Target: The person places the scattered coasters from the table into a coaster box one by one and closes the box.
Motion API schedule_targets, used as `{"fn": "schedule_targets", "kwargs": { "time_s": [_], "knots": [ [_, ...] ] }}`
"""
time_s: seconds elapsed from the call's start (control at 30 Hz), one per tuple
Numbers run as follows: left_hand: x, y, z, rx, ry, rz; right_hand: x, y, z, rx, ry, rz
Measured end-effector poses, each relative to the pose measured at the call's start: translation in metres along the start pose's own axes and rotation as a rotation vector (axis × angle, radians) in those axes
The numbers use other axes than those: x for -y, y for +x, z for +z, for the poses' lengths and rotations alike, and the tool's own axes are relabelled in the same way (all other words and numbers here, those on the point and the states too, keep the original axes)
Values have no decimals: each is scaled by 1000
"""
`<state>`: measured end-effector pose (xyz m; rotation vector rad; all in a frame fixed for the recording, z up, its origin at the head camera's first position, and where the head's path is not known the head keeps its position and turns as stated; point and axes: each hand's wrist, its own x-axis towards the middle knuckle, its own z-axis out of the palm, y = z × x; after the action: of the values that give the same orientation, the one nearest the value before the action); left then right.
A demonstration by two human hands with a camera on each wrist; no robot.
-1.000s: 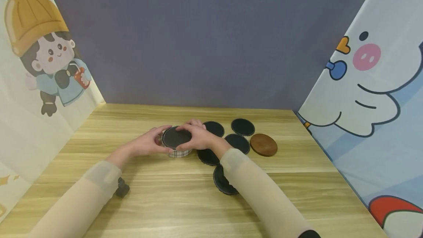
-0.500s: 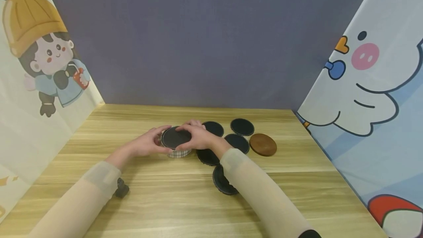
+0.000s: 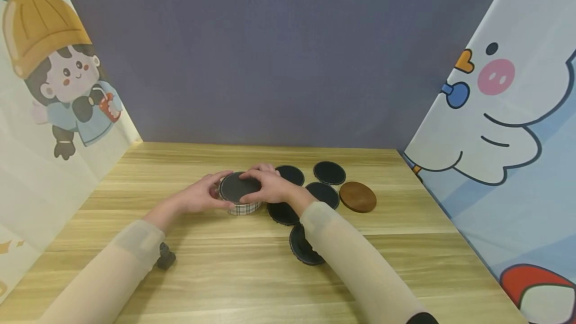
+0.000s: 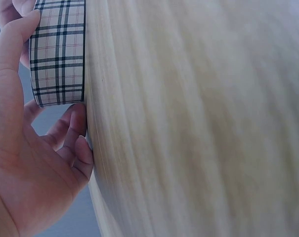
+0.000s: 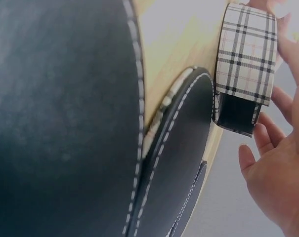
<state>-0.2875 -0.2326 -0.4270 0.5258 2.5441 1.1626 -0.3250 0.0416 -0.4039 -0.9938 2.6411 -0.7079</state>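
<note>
A round plaid holder [image 3: 243,208] stands on the wooden table [image 3: 252,284], with a black coaster [image 3: 234,188] lying in its top. My left hand [image 3: 211,194] curls round the holder's left side. In the left wrist view its thumb [image 4: 11,74] lies along the plaid holder [image 4: 58,54]. My right hand [image 3: 258,186] reaches over from the right, its thumb and fingers pinching the black coaster's rim. The right wrist view shows the plaid holder [image 5: 245,54] with the right hand's fingers [image 5: 282,173] beside it.
Several more black coasters lie right of the holder, among them a back coaster [image 3: 330,172] and a front coaster [image 3: 303,249] under my right forearm. A brown coaster [image 3: 357,197] lies furthest right. Cartoon-printed panels wall both sides, a grey wall the back.
</note>
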Motion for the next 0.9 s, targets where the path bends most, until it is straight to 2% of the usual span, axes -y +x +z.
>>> {"fn": "schedule_targets", "kwargs": {
  "time_s": [0.23, 0.5, 0.7, 0.9],
  "knots": [
    [-1, -1, 0, -11, 30, -11, -1, 1, 0, 3, -39, -6],
    [0, -1, 0, -14, 20, -13, -4, -4, -3, -9, -4, -2],
    [1, -1, 1, -26, 32, -1, -13, -20, -12, -43, 74, -40],
    [1, -1, 1, -42, 42, 9, -29, -47, -23, -58, 152, -80]
  ]
}}
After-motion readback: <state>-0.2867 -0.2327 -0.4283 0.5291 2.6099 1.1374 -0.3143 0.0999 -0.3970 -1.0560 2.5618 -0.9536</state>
